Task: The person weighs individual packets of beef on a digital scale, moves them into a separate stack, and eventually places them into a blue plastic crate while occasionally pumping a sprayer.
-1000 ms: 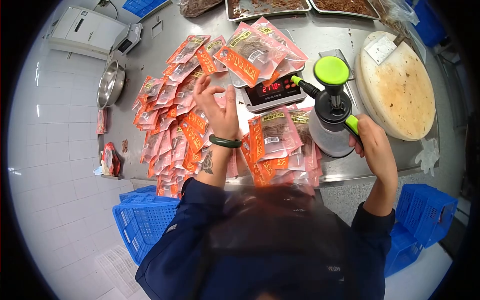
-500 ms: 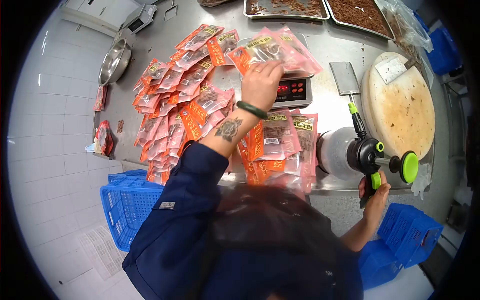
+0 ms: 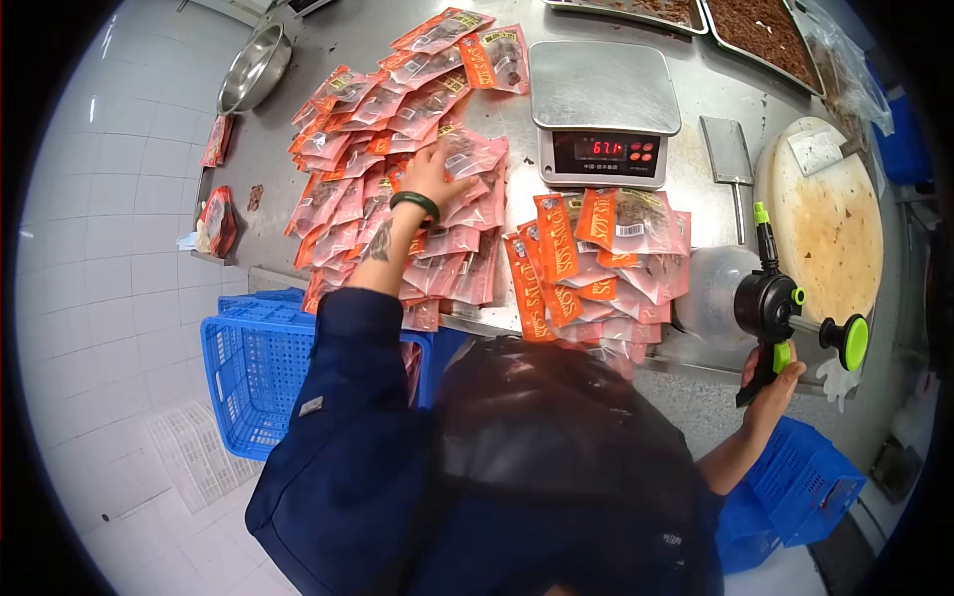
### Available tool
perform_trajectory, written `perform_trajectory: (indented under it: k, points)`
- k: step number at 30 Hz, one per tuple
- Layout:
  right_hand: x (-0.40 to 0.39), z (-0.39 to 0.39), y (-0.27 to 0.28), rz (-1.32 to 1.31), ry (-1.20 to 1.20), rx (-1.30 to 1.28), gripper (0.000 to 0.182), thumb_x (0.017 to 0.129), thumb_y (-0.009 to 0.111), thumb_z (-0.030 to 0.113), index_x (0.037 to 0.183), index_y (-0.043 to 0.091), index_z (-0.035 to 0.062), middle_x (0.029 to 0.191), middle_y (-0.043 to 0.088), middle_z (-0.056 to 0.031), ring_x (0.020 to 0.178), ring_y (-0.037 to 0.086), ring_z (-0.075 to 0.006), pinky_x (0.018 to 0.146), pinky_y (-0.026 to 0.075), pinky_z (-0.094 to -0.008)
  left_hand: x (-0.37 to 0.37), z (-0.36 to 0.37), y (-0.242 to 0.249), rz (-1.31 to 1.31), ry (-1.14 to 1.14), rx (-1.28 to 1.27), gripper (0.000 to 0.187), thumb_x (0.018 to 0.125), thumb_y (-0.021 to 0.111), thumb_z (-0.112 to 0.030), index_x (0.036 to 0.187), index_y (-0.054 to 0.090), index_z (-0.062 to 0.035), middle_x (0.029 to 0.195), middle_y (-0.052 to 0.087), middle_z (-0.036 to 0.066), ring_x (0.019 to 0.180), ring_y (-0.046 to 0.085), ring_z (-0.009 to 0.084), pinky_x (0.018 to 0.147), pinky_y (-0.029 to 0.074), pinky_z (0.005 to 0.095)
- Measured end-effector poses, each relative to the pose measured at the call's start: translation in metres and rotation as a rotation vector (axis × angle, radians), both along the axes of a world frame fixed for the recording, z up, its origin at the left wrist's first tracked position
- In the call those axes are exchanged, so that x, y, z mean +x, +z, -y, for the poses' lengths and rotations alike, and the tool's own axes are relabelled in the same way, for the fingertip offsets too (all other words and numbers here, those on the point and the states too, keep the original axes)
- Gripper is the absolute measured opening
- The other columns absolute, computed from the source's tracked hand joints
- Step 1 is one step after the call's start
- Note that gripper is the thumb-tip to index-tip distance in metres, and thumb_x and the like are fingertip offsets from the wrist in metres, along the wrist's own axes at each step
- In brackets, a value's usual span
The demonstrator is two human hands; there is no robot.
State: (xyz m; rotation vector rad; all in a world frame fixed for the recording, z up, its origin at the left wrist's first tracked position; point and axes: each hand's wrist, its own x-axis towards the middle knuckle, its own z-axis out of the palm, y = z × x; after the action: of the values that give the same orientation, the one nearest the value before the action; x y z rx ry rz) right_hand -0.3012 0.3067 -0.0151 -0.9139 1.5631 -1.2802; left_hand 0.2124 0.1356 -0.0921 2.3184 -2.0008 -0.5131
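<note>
My left hand (image 3: 434, 179), with a dark green bangle at the wrist, rests over a large pile of pink and orange food pouches (image 3: 343, 204). Its fingers are spread on the pouches and grip none of them. To the right, my right hand (image 3: 771, 389) is wrapped round the black and green handle of a pump sprayer (image 3: 765, 308) with a translucent bottle. A digital scale (image 3: 604, 89) with lit red digits stands between them, farther back. In front of it lies a smaller stack of the same pouches (image 3: 626, 223).
A steel bowl (image 3: 254, 68) sits at the back left. Trays of brown shredded food (image 3: 763, 40) line the back right, near a scraper (image 3: 727, 149) and a round cutting board (image 3: 830, 223) with a cleaver (image 3: 817, 151). Blue crates (image 3: 253, 382) stand below the table's front edge.
My left hand has let go of the pouch over the scale and moved left onto the large pile. The scale plate now shows bare. My right hand still holds the sprayer.
</note>
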Motion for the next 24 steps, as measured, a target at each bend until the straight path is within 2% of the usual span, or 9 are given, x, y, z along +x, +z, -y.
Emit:
perform_trajectory:
  k: [2, 4, 6, 9, 10, 14, 19, 22, 24]
  points:
    - [-0.001, -0.002, 0.003, -0.023, 0.008, 0.004, 0.075, 0.088, 0.028, 0.071, 0.106, 0.05, 0.0012, 0.065, 0.05, -0.0041, 0.049, 0.043, -0.0079, 0.042, 0.033, -0.0197, 0.001, 0.007, -0.011, 0.043, 0.078, 0.049, 0.086, 0.06, 0.073, -0.058, 0.133, 0.047, -0.02, 0.136, 0.041, 0.021, 0.123, 0.043, 0.0383, 0.102, 0.037, 0.0437]
    - [-0.004, -0.003, 0.002, -0.009, 0.037, 0.02, 0.073, 0.088, 0.028, 0.071, 0.109, 0.051, 0.0047, 0.068, 0.051, -0.0005, 0.054, 0.046, -0.007, 0.046, 0.034, -0.019, 0.003, 0.019, -0.026, 0.04, 0.134, 0.122, 0.075, 0.066, 0.068, -0.052, 0.133, 0.047, -0.0251, 0.138, 0.038, 0.023, 0.125, 0.04, 0.0391, 0.105, 0.033, 0.0436]
    - [-0.004, -0.003, 0.003, -0.015, 0.07, -0.001, 0.074, 0.087, 0.028, 0.071, 0.109, 0.051, 0.0041, 0.067, 0.051, -0.0007, 0.053, 0.046, -0.007, 0.045, 0.034, -0.0191, 0.022, 0.039, -0.058, -0.268, 0.477, 0.159, 0.063, 0.073, 0.06, -0.048, 0.131, 0.049, -0.0257, 0.137, 0.038, 0.023, 0.126, 0.039, 0.0397, 0.106, 0.032, 0.0432]
    - [-0.005, -0.004, 0.001, -0.025, 0.097, -0.007, 0.076, 0.087, 0.028, 0.071, 0.109, 0.051, 0.0028, 0.066, 0.051, -0.0011, 0.052, 0.045, -0.0071, 0.045, 0.034, -0.0195, 0.011, 0.04, -0.033, -0.119, 0.481, 0.151, 0.05, 0.077, 0.054, -0.045, 0.124, 0.054, -0.0265, 0.137, 0.039, 0.023, 0.122, 0.044, 0.0404, 0.102, 0.036, 0.0456]
    - [-0.006, -0.004, 0.0, -0.035, 0.101, 0.005, 0.076, 0.088, 0.027, 0.071, 0.11, 0.051, 0.0021, 0.065, 0.051, -0.0013, 0.051, 0.045, -0.0073, 0.044, 0.033, -0.0198, -0.005, 0.028, -0.004, 0.163, 0.268, 0.072, 0.037, 0.085, 0.047, -0.041, 0.117, 0.058, -0.0253, 0.134, 0.044, 0.02, 0.112, 0.053, 0.0389, 0.093, 0.044, 0.0471]
    - [-0.004, -0.005, -0.002, -0.007, 0.071, -0.012, 0.076, 0.089, 0.028, 0.069, 0.114, 0.05, 0.0009, 0.066, 0.052, -0.0024, 0.05, 0.045, -0.0079, 0.044, 0.034, -0.0202, 0.013, 0.064, 0.076, 0.564, 0.023, -0.045, 0.032, 0.093, 0.035, -0.028, 0.103, 0.061, -0.0132, 0.1, 0.066, 0.016, 0.094, 0.064, 0.0327, 0.078, 0.049, 0.0469]
    - [0.003, -0.006, 0.0, -0.002, -0.025, 0.008, 0.075, 0.088, 0.03, 0.07, 0.108, 0.05, 0.0, 0.065, 0.051, -0.0048, 0.05, 0.044, -0.0072, 0.044, 0.034, -0.0187, -0.025, 0.089, 0.174, 0.32, 0.119, -0.508, 0.032, 0.095, 0.037, -0.038, 0.111, 0.057, -0.019, 0.095, 0.066, 0.015, 0.085, 0.063, 0.0351, 0.068, 0.049, 0.0466]
    - [0.002, -0.006, 0.0, 0.006, -0.016, 0.004, 0.077, 0.087, 0.03, 0.07, 0.111, 0.049, -0.0006, 0.065, 0.052, -0.0054, 0.049, 0.044, -0.0073, 0.045, 0.034, -0.0181, -0.085, 0.102, 0.151, 0.047, -0.233, -0.824, 0.028, 0.096, 0.038, -0.029, 0.116, 0.056, -0.0229, 0.095, 0.066, 0.013, 0.081, 0.064, 0.0328, 0.066, 0.05, 0.0457]
    - [0.0, -0.003, 0.003, 0.031, 0.042, -0.024, 0.073, 0.09, 0.031, 0.067, 0.112, 0.049, -0.0005, 0.066, 0.052, -0.0057, 0.05, 0.044, -0.0074, 0.045, 0.034, -0.0183, -0.128, 0.116, 0.116, 0.135, -0.368, -0.673, 0.028, 0.094, 0.039, -0.023, 0.117, 0.056, -0.0221, 0.094, 0.066, 0.012, 0.082, 0.064, 0.0314, 0.068, 0.051, 0.044]
